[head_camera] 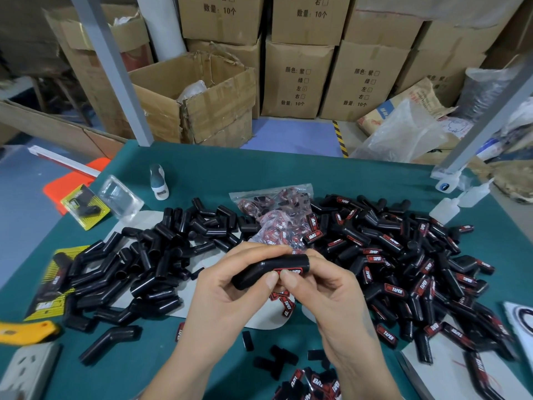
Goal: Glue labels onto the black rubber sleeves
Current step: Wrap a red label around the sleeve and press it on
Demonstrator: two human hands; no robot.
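green desk [230,174] before stacked cardboard boxes [297,79], both hands working one black rubber sleeve [268,269] at centre frame.
the left hand [227,287] has its grip curled round the sleeve's left end; the right hand [320,287] pinches the red-and-black label [291,271] against the sleeve's right half, thumbs side by side. unlabelled sleeves [144,255] heap at centre left, labelled sleeves [403,255] at right, a bag of labels [277,215] between them, and glue bottles [445,209] at the right edge.

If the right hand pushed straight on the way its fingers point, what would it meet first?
The right hand points up-left, so first the sleeve it pinches, then probably the left hand; depth is unclear.
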